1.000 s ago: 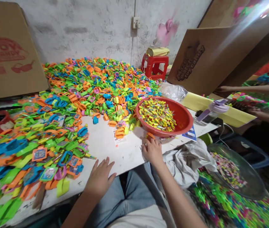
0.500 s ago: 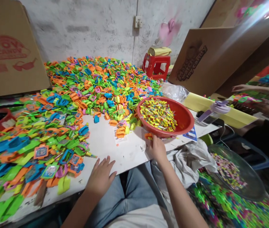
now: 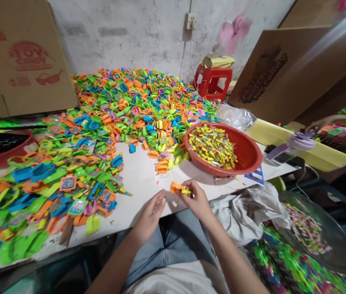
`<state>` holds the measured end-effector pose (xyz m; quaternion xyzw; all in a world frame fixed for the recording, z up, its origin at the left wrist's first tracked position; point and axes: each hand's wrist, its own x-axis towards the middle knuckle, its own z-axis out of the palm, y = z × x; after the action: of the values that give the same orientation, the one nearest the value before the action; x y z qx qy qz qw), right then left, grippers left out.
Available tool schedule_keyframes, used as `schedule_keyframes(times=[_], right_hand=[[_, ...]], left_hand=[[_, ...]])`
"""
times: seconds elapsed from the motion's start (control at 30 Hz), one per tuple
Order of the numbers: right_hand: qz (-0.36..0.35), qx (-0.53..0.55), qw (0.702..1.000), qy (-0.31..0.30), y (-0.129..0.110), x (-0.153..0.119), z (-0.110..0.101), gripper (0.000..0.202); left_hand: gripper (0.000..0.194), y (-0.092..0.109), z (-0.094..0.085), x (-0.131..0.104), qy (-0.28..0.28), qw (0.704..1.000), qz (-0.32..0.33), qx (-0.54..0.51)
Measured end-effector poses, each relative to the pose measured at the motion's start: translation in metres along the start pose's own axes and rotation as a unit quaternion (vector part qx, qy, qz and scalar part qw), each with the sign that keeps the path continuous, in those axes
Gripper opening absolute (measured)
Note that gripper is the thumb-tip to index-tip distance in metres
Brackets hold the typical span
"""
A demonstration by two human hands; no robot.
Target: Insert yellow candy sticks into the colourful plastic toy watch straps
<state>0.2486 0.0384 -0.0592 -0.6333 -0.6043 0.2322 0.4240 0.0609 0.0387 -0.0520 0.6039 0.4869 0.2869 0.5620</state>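
In my right hand [image 3: 198, 201] are an orange toy watch [image 3: 176, 188] and a small yellow wrapped candy roll [image 3: 185, 191], pinched together at the fingertips above the white tabletop. My left hand [image 3: 151, 215] hovers just left of it at the table's front edge, fingers loosely stretched and slightly curved, with nothing visible in them. Beyond the right hand, a red basin [image 3: 248, 153] holds a heap of yellow candy rolls [image 3: 212, 147]. A few toy watches, among them an orange one [image 3: 162, 166], lie between my hands and the large pile of colourful toy watches [image 3: 136, 102].
Cardboard boxes [image 3: 26, 57] [image 3: 261, 69] stand left and right. A red stool [image 3: 213, 81] is against the wall. A lidded cup [image 3: 295, 145] is beside the basin. Low on the right sits a clear bowl of candies [image 3: 310, 232]. Another person's arm [image 3: 335, 120] shows at far right.
My right hand has come back from the basin's near edge with the orange watch and a candy roll. My left hand has lifted off the table and turned towards it. The view shifted slightly.
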Motion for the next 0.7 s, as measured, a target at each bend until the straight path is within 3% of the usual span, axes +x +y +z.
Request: schedule_keyframes(times=[0.13, 0.23, 0.33, 0.53, 0.7], right_hand=[[-0.041, 0.132, 0.989, -0.049, -0.039, -0.024, 0.013, 0.012], [-0.047, 0.159, 0.982, -0.089, -0.052, -0.031, 0.011, 0.018], [-0.041, 0.195, 0.974, -0.104, -0.054, -0.031, 0.006, 0.028], [-0.052, 0.218, 0.970, -0.091, -0.062, -0.028, -0.001, 0.027], [-0.068, 0.215, 0.971, -0.076, -0.067, -0.033, -0.001, 0.021]], left_hand=[[0.058, 0.018, 0.013, 0.000, 0.011, 0.967, -0.040, -0.252], [0.062, 0.022, 0.008, -0.005, 0.051, 0.954, -0.043, -0.292], [0.060, 0.021, -0.002, -0.011, 0.082, 0.962, -0.019, -0.258], [0.031, 0.024, -0.014, -0.022, 0.089, 0.988, 0.082, -0.096], [0.027, 0.034, -0.021, -0.032, 0.090, 0.992, 0.089, 0.002]])
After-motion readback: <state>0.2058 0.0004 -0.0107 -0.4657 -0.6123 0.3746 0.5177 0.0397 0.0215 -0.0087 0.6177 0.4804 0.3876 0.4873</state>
